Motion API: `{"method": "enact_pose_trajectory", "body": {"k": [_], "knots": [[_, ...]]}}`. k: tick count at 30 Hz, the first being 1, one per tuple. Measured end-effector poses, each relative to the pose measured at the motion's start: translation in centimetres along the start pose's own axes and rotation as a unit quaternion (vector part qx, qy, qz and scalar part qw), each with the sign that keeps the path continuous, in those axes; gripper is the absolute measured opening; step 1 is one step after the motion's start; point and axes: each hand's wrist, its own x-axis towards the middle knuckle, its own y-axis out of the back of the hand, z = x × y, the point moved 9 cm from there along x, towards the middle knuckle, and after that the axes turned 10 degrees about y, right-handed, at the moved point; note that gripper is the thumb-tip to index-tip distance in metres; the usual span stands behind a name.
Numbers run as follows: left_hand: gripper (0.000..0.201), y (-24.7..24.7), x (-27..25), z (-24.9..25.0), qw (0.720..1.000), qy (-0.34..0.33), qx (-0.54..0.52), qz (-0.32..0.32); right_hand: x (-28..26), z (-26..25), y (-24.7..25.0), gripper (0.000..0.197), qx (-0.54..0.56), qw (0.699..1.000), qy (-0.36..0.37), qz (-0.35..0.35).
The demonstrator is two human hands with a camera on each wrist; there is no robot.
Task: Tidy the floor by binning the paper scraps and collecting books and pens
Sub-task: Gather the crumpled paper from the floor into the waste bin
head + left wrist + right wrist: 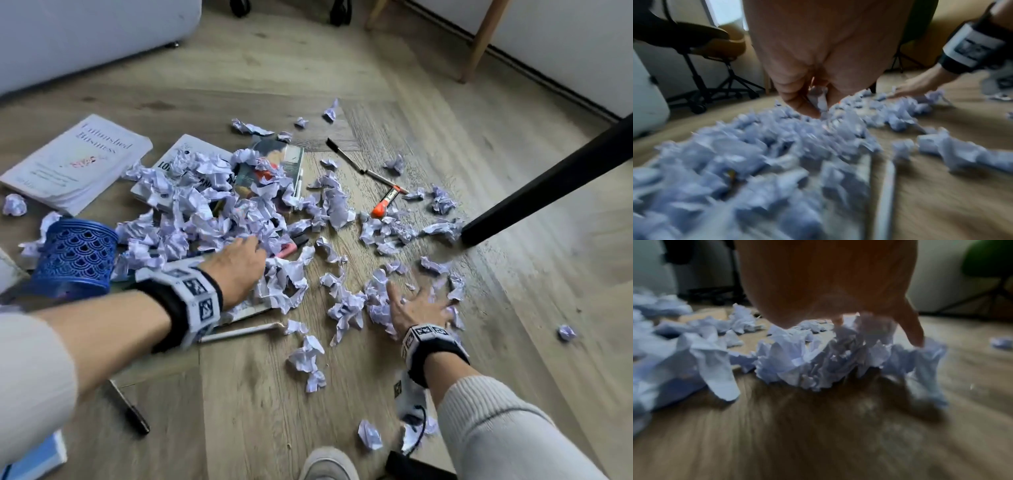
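Note:
Crumpled pale paper scraps (205,212) lie heaped on the wood floor, half burying two books (274,161). A white book (75,161) lies clear at the left. A blue mesh bin (75,260) lies on its side by my left forearm. My left hand (253,246) reaches into the heap, and its curled fingers (797,100) pinch a paper scrap (819,99). My right hand (421,298) is spread flat over a smaller clump of scraps (818,363), fingers apart. A black pen (342,154), an orange marker (385,204) and a white pen (239,332) lie loose.
A black table leg (548,178) slants in at the right, ending beside scraps. A wooden chair leg (479,41) stands far right, with a white rounded unit (85,34) at far left. A black marker (130,407) and my shoe (325,462) are near me.

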Motion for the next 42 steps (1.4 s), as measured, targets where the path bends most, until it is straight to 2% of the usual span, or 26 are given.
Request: {"method": "enact_pose_trajectory", "body": {"k": [1, 3, 5, 6, 7, 9, 11, 13, 14, 15, 17, 19, 22, 24, 26, 27, 28, 30, 32, 33, 35, 38, 42], "knots": [[0.024, -2.1, -0.3, 1.5, 1.000, -0.001, -0.018, -0.008, 0.0, 0.1, -1.2, 0.102, 0.044, 0.999, -0.014, -0.024], [0.025, -5.4, -1.3, 4.6, 0.996, 0.019, -0.090, -0.013, -0.4, -1.2, -2.6, 0.108, 0.096, 0.994, 0.004, -0.046], [0.068, -8.7, -2.5, 7.6, 0.988, 0.049, -0.137, -0.058, -0.9, -3.6, -3.5, 0.108, 0.097, 0.992, 0.066, -0.041], [0.088, -10.0, -3.1, 9.1, 0.987, 0.049, -0.125, -0.085, -1.3, -4.9, -4.0, 0.108, 0.080, 0.990, 0.106, -0.042], [0.096, -11.1, -3.6, 10.5, 0.989, 0.041, -0.101, -0.096, -1.6, -6.2, -4.7, 0.107, 0.061, 0.987, 0.144, -0.044], [0.085, -12.4, -3.5, 11.7, 0.992, 0.037, -0.081, -0.085, -2.1, -8.2, -5.4, 0.102, 0.015, 0.977, 0.210, -0.034], [0.067, -12.6, -2.7, 11.2, 0.991, 0.059, -0.095, -0.077, -2.1, -9.4, -6.0, 0.088, -0.051, 0.965, 0.256, -0.008], [0.031, -11.3, -2.0, 10.3, 0.992, 0.053, -0.109, -0.037, -2.4, -10.5, -6.2, 0.078, -0.089, 0.948, 0.306, 0.021], [0.024, -10.8, -1.8, 9.8, 0.992, 0.053, -0.112, -0.024, -2.6, -11.0, -6.3, 0.075, -0.097, 0.941, 0.324, 0.026], [0.029, -10.2, -1.6, 9.4, 0.993, 0.042, -0.107, 0.004, -2.7, -11.3, -6.6, 0.071, -0.101, 0.937, 0.334, 0.026], [0.015, -7.8, -1.1, 8.1, 0.989, 0.035, -0.129, 0.059, -3.1, -12.1, -6.2, 0.058, -0.088, 0.930, 0.355, 0.047], [0.034, -6.7, -0.5, 6.0, 0.983, 0.064, -0.124, 0.120, -3.4, -12.7, -6.1, 0.048, -0.073, 0.920, 0.382, 0.056], [0.047, -4.6, 0.5, 2.3, 0.966, 0.170, -0.104, 0.164, -3.6, -13.1, -5.4, 0.045, -0.041, 0.910, 0.409, 0.054], [0.059, -4.5, 1.0, 0.3, 0.954, 0.248, -0.112, 0.128, -3.5, -13.2, -4.4, 0.043, -0.003, 0.917, 0.394, 0.053], [0.089, -6.2, 1.8, -0.6, 0.949, 0.280, -0.137, 0.042, -3.1, -13.3, -3.4, 0.042, 0.042, 0.930, 0.359, 0.068], [0.100, -7.1, 2.2, -0.4, 0.950, 0.274, -0.151, 0.003, -3.0, -13.6, -3.1, 0.048, 0.051, 0.929, 0.358, 0.078], [0.103, -7.6, 2.5, 0.0, 0.957, 0.253, -0.142, -0.017, -3.2, -14.3, -3.0, 0.060, 0.040, 0.921, 0.377, 0.085], [0.088, -8.0, 2.6, 1.2, 0.976, 0.196, -0.089, -0.026, -4.5, -16.3, -3.2, 0.086, -0.012, 0.893, 0.445, 0.073], [0.062, -7.8, 2.3, 1.9, 0.984, 0.166, -0.066, -0.004, -6.3, -17.9, -4.3, 0.090, -0.062, 0.864, 0.500, 0.003], [0.051, -7.4, 2.0, 2.0, 0.984, 0.162, -0.066, 0.017, -7.2, -18.4, -4.9, 0.087, -0.083, 0.854, 0.513, -0.031], [0.045, -7.0, 1.3, 2.4, 0.986, 0.139, -0.082, 0.038, -8.4, -18.9, -5.6, 0.074, -0.115, 0.842, 0.524, -0.053], [0.050, -7.1, 0.5, 3.2, 0.992, 0.072, -0.094, 0.049, -9.1, -19.2, -6.1, 0.042, -0.117, 0.833, 0.538, -0.055], [0.030, -7.0, -0.1, 2.7, 0.992, 0.032, -0.120, 0.025, -9.5, -20.2, -4.9, 0.022, -0.096, 0.819, 0.564, -0.041]]}}
